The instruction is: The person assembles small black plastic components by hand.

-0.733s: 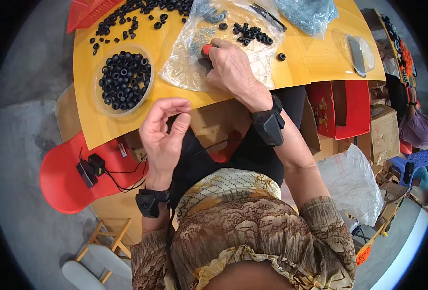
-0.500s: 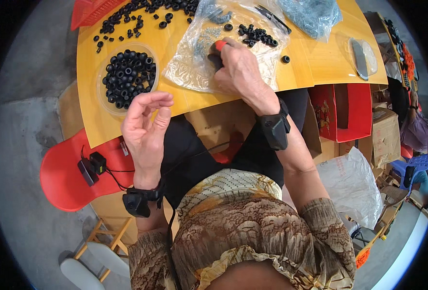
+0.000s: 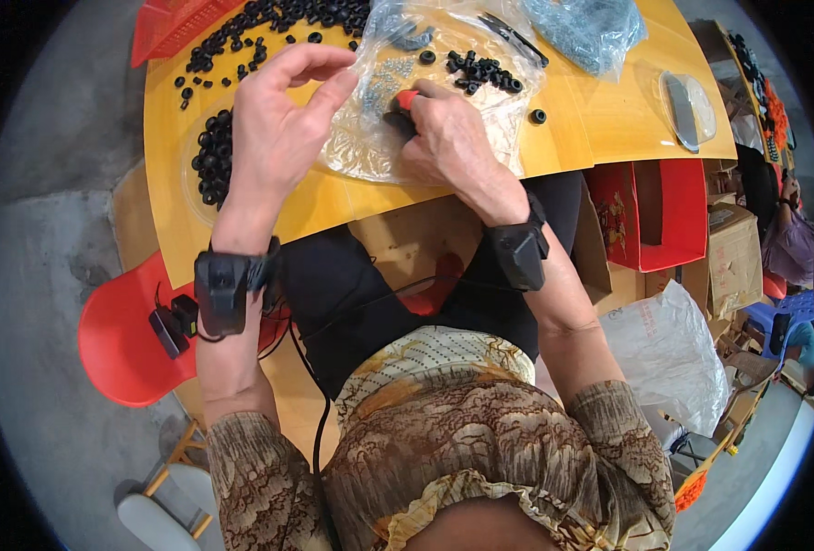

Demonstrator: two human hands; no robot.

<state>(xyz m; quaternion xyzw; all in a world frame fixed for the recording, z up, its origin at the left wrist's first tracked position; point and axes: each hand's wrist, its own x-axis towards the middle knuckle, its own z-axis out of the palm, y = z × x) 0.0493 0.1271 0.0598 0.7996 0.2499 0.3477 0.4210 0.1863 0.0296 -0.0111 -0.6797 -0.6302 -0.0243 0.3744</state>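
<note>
My left hand point(image 3: 280, 129) is raised over the left part of the yellow table point(image 3: 315, 204). Its thumb and fingers curve with a gap between them, and I see nothing held. Below it, partly covered by the hand, stands a clear round tub of round black parts point(image 3: 212, 158). My right hand point(image 3: 448, 138) is closed around a red-and-black tool point(image 3: 401, 112), whose kind is mostly hidden by the fingers. That hand rests above a clear plastic sheet point(image 3: 363, 156). Small shiny metal pieces point(image 3: 387, 78) lie on the sheet beside the tool, with a cluster of small black parts point(image 3: 485, 73) beyond.
Many loose black parts point(image 3: 310, 13) spread along the far left, near a red basket point(image 3: 175, 28). Dark pointed pliers or scissors point(image 3: 514, 39), a bluish plastic bag point(image 3: 591, 35) and a clear lid point(image 3: 687, 110) lie toward the right. A red box point(image 3: 673, 216) stands below the table.
My left hand has moved up and forward from beside the tub to above the table, now covering part of the tub. My right hand keeps its grip and has barely shifted.
</note>
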